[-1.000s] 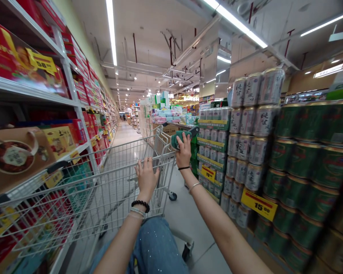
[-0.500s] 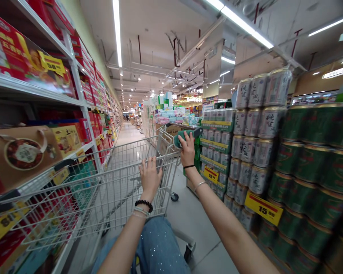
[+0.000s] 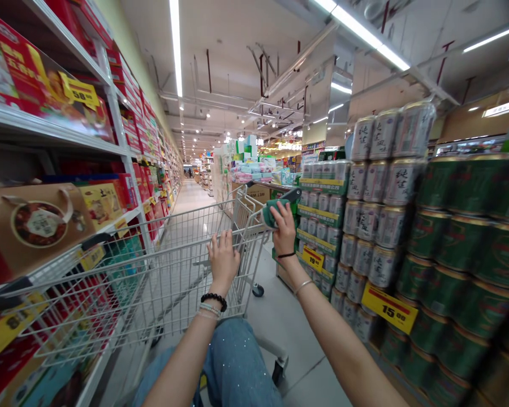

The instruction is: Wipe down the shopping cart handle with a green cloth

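A wire shopping cart [image 3: 152,288] stands turned sideways in front of my knees. My left hand [image 3: 224,261] lies over the cart's near top rim, its fingers bent across the wire. At the cart's right corner, my right hand [image 3: 283,226] presses a dark green, cloth-like piece [image 3: 270,213], fingers spread over it, beside the dark end piece [image 3: 294,195] of the handle. The palm side and the underside of the green piece are hidden.
Shelves with red gift boxes [image 3: 25,73] line the left. Stacked silver cans [image 3: 375,186] and green cans [image 3: 453,243] rise close on the right, with price tags. Cart wheels [image 3: 258,290] rest on the tiled floor [image 3: 305,373]; an aisle [image 3: 190,195] runs ahead.
My right hand has shifted slightly right and down together with the green piece. My left hand stays on the cart rim, almost unmoved.
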